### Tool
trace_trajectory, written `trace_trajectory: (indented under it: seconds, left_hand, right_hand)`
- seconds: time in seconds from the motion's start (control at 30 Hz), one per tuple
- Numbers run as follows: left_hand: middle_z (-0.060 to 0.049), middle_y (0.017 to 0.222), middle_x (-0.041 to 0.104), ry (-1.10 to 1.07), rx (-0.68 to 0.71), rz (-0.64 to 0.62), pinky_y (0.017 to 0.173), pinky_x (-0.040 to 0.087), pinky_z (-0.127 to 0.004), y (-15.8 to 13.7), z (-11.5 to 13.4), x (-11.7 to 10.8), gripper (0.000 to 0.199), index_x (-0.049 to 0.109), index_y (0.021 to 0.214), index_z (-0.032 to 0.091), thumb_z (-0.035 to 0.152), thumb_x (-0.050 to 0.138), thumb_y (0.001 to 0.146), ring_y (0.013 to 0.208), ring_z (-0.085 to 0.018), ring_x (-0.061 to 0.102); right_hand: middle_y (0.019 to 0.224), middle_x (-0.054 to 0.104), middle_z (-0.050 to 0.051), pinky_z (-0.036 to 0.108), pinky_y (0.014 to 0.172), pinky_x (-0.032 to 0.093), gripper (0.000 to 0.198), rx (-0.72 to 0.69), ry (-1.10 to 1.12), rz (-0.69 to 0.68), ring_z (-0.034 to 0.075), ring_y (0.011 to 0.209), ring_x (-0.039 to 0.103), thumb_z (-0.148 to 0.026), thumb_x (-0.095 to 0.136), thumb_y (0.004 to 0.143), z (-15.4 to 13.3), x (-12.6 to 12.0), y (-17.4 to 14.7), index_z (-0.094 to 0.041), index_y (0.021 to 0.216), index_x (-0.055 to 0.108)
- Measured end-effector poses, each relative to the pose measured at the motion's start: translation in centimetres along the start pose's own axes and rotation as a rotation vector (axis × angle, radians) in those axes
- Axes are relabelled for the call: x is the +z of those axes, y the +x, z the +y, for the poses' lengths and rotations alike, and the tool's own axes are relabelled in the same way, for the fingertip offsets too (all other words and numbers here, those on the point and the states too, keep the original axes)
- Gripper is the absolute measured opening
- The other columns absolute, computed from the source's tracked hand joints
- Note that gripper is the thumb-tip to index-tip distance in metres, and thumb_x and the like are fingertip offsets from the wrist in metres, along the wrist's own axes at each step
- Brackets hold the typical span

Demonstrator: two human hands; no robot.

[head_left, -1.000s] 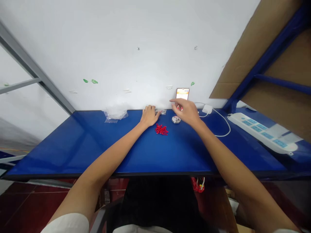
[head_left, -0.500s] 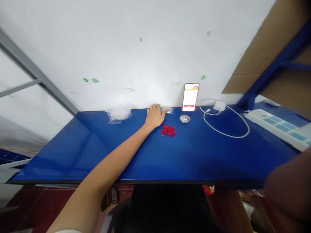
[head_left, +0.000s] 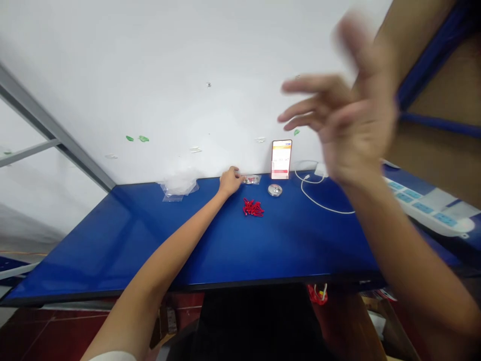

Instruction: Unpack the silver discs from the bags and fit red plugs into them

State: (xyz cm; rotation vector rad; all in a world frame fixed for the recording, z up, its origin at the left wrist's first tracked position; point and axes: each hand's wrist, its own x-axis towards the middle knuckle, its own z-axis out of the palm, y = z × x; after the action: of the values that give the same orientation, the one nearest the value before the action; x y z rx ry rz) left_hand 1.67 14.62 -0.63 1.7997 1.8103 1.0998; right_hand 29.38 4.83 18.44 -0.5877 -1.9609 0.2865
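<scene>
My left hand (head_left: 230,181) rests at the back of the blue table, fingers curled. Its thumb touches the left end of a small clear plastic bag (head_left: 251,179) with small red and silvery bits inside, and the fingers seem closed on that end. Raised high on the right, close to the camera, my right hand (head_left: 353,115) is blurred, its fingers spread with nothing in them. A bunch of short red cords (head_left: 253,207) lies in front of the bag. Beside it sits a round silvery container (head_left: 275,190).
A lit phone (head_left: 281,159) leans upright against the white wall. Clear plastic bags (head_left: 179,186) are piled at the back left. A white charging cable (head_left: 323,206) curls on the right, partly behind my right arm, near a white power strip (head_left: 432,203).
My right hand has come up from the lower right edge into the upper right, fingers spread. My left hand's fingers have curled in beside the small bag. The view has shifted slightly.
</scene>
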Motion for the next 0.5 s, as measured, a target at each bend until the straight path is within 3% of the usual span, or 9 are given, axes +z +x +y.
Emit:
trace_trajectory:
  seconds: [0.03,0.07,0.17,0.27,0.37,0.5]
  left_hand:
    - [-0.009,0.103,0.081,-0.054,-0.025,0.003,0.106,0.048,-0.043,0.3,0.0,-0.1,0.040,0.071,0.123,0.019,0.022,0.086,0.086,0.109,-0.031,0.072]
    - [-0.007,0.098,0.081,-0.085,-0.039,0.011,0.103,0.050,-0.041,0.6,0.0,-0.1,0.039,0.072,0.120,0.019,0.016,0.085,0.083,0.103,-0.028,0.074]
    - [-0.007,0.095,0.081,-0.170,-0.060,0.036,0.094,0.053,-0.036,0.6,0.1,-0.4,0.029,0.076,0.113,0.018,0.011,0.078,0.085,0.095,-0.025,0.075]
    - [-0.007,0.097,0.080,-0.254,-0.058,0.042,0.085,0.054,-0.033,-0.3,0.0,-1.2,0.027,0.076,0.115,0.016,0.013,0.070,0.090,0.091,-0.022,0.074]
    - [-0.005,0.090,0.076,-0.331,-0.036,0.045,0.079,0.053,-0.031,-1.8,-0.3,-2.2,0.028,0.075,0.115,0.016,0.013,0.068,0.089,0.085,-0.021,0.071]
    - [-0.003,0.087,0.073,-0.312,0.044,0.096,0.078,0.052,-0.031,-3.8,0.1,-3.9,0.021,0.073,0.109,0.017,0.013,0.069,0.089,0.084,-0.020,0.070]
  right_hand:
    - [0.144,0.071,0.008,0.044,0.097,0.066,0.083,-0.053,0.146,0.081,0.029,0.115,0.076,-0.087,0.051,0.099,0.9,1.1,0.3,-0.042,0.168,0.041]
    - [0.136,0.074,0.007,0.046,0.095,0.066,0.077,-0.058,0.203,0.070,0.027,0.108,0.077,-0.083,0.052,0.102,2.1,2.4,0.2,-0.037,0.163,0.048]
    - [0.116,0.079,0.007,0.041,0.079,0.066,0.050,0.122,0.180,0.065,0.021,0.084,0.075,-0.062,0.056,0.109,7.0,6.6,-1.6,-0.030,0.146,0.064]
    - [0.113,0.081,0.008,0.040,0.078,0.063,0.034,0.265,0.050,-0.032,0.021,0.080,0.074,-0.034,0.066,0.103,10.3,9.0,-4.3,-0.024,0.135,0.070]
    - [0.109,0.082,0.007,0.038,0.079,0.060,0.029,0.285,-0.040,-0.111,0.021,0.080,0.074,-0.023,0.063,0.100,10.7,9.7,-5.7,-0.022,0.127,0.073]
    - [0.113,0.081,0.007,0.038,0.078,0.057,0.028,0.197,-0.158,-0.290,0.022,0.083,0.073,-0.019,0.061,0.099,9.6,10.8,-6.2,-0.022,0.124,0.074]
